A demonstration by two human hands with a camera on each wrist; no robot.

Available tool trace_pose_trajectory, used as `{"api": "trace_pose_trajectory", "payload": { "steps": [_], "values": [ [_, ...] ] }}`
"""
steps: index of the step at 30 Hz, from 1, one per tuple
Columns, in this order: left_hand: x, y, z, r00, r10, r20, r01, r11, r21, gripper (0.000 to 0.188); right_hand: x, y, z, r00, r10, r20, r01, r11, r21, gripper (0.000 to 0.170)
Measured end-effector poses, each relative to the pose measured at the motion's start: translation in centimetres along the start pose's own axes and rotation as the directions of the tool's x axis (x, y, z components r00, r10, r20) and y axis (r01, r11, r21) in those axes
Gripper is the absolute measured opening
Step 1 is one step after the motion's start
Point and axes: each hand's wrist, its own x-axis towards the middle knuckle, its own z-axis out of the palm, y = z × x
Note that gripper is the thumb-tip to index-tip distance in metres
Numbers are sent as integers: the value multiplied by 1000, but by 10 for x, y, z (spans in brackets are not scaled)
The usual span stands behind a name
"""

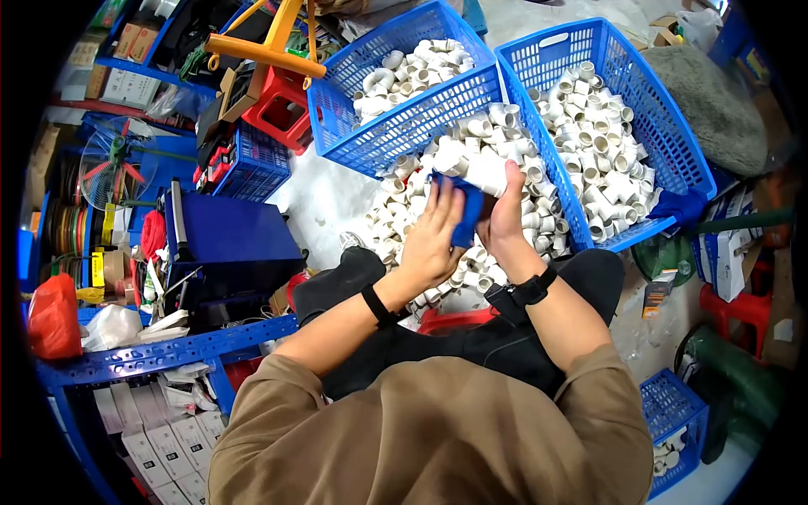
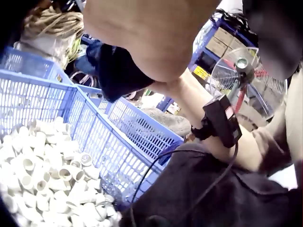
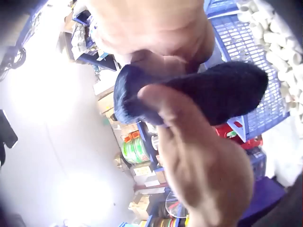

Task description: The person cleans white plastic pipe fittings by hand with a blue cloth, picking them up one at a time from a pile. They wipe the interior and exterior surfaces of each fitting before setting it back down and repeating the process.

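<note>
In front of the lap, my left hand (image 1: pixel 433 240) holds a dark blue cloth (image 1: pixel 466 215), with its fingers laid along it. From the right wrist view, the left thumb presses on the cloth (image 3: pixel 218 90). Close by on the right, my right hand (image 1: pixel 507 220) holds a white plastic pipe fitting (image 1: pixel 486 172) beside the cloth, thumb pointing up along it. The other right fingers are hidden behind the fitting and cloth. Below and beyond the hands lies a heap of white pipe fittings (image 1: pixel 396 210).
Two blue crates, one at the back (image 1: pixel 404 109) and one at the right (image 1: pixel 581 210), contain more white fittings. A dark blue box (image 1: pixel 236 231) stands to the left, near a fan (image 1: pixel 118 164). A red stool (image 1: pixel 282 109) is behind, and a blue shelf edge (image 1: pixel 168 349) borders the left.
</note>
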Motion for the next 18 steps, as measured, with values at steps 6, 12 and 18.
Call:
{"api": "trace_pose_trajectory", "payload": {
  "steps": [6, 12, 18],
  "values": [
    [32, 20, -23, 852, -476, 216, 91, -271, -958, 92, 2, 5, -17, 619, -460, 636, 785, 384, -486, 98],
    [40, 6, -43, 811, -558, 175, 182, -44, -982, 64, -4, -12, -5, 485, -423, 765, 874, 230, -427, 119],
    [39, -7, -40, 758, -651, 38, 61, 14, -998, 54, -6, 18, -14, 877, -1, 480, 86, 984, -156, 126]
  ]
}}
